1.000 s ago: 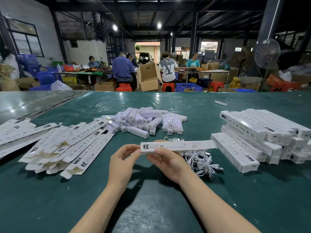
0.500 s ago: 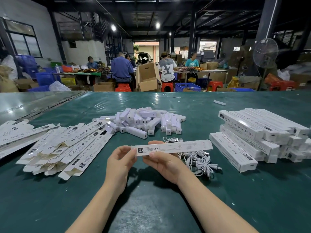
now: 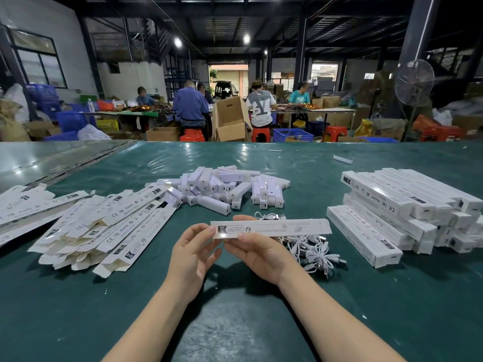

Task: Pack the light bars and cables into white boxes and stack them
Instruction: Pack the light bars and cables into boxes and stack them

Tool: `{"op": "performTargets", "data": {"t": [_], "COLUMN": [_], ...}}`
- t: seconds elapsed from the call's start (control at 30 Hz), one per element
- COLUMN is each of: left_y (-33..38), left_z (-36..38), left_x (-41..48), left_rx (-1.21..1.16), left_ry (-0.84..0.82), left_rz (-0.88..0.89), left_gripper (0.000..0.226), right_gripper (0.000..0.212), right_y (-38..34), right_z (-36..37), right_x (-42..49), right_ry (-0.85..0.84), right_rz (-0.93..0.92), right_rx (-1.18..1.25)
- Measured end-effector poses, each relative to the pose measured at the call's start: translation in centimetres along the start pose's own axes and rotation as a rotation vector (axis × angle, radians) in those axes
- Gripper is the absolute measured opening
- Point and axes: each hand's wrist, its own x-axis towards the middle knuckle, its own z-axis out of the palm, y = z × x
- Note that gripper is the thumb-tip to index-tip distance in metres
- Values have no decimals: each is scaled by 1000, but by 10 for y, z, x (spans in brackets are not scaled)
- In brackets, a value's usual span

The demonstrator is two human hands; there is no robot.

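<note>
- Centrally, in the head view, both hands hold one long white box point(image 3: 271, 228) level above the green table point(image 3: 235, 322).
- The left hand point(image 3: 192, 250) pinches the box's left end; the right hand point(image 3: 261, 253) grips it just beside, thumb on front.
- White cables point(image 3: 313, 250) lie tangled below its right half.
- Loose light bars point(image 3: 224, 186) are heaped behind, flattened boxes point(image 3: 104, 223) lie left, and stacked closed boxes point(image 3: 392, 205) sit right.

Quick count: one white box point(image 3: 271, 227) held up, and light bars point(image 3: 222, 186) in one heap, twenty-plus easy. The flat unfolded boxes point(image 3: 104, 226) overlap too much to count. Packed boxes point(image 3: 379, 205) ten or more, cables point(image 3: 316, 252) just one tangle. Five people point(image 3: 189, 105) out back, one fan point(image 3: 414, 82).
</note>
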Motion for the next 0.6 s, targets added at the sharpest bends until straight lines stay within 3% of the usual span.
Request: {"op": "performTargets", "data": {"t": [0.6], "left_y": [1], "left_z": [7], "left_x": [-5], "left_rx": [49], "left_ry": [91], "left_rz": [31], "left_gripper": [22], "right_gripper": [35], "right_y": [2], "right_z": [-4], "right_x": [3], "right_ry": [-9], "right_rz": [-6], "right_rx": [18]}}
